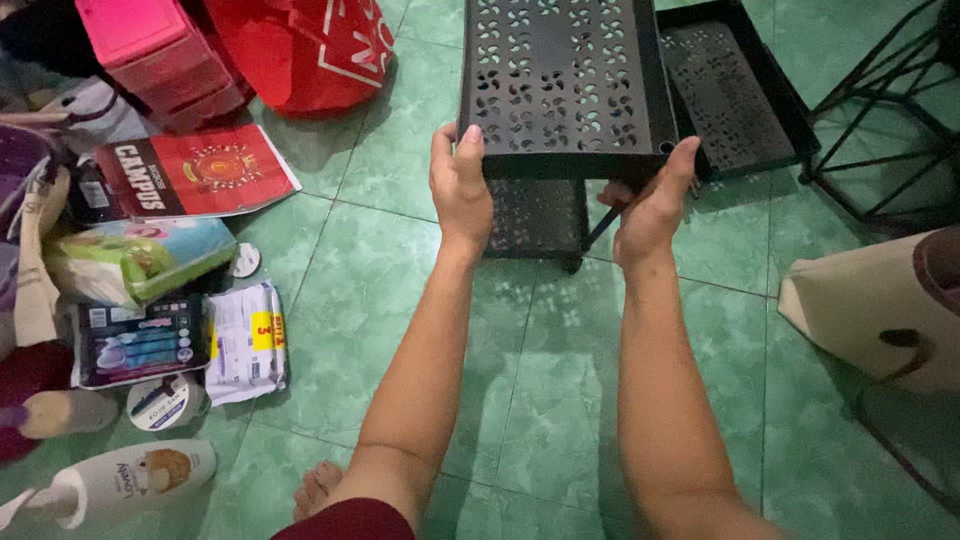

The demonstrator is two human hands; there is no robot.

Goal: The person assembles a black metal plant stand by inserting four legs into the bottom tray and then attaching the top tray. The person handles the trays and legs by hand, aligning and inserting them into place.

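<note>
Over the green tiled floor (540, 400), both hands hold a black perforated metal tray (565, 80) level by its near edge. Left hand (460, 190): grip clamped on the tray's left corner, thumb on top. Right hand (650, 205): clamped at the right corner; it seems to pinch a thin dark tool too, but the view is too dim to tell. Open floor lies below the forearms. A second black tray (735, 95) sits just right, a wire rack (890, 130) beyond it. Left side crowded: red bag (310, 50), pink box (160, 55), packets (245, 340), lotion bottle (125, 480). The tray shows cut-out flower patterns and a raised rim.
</note>
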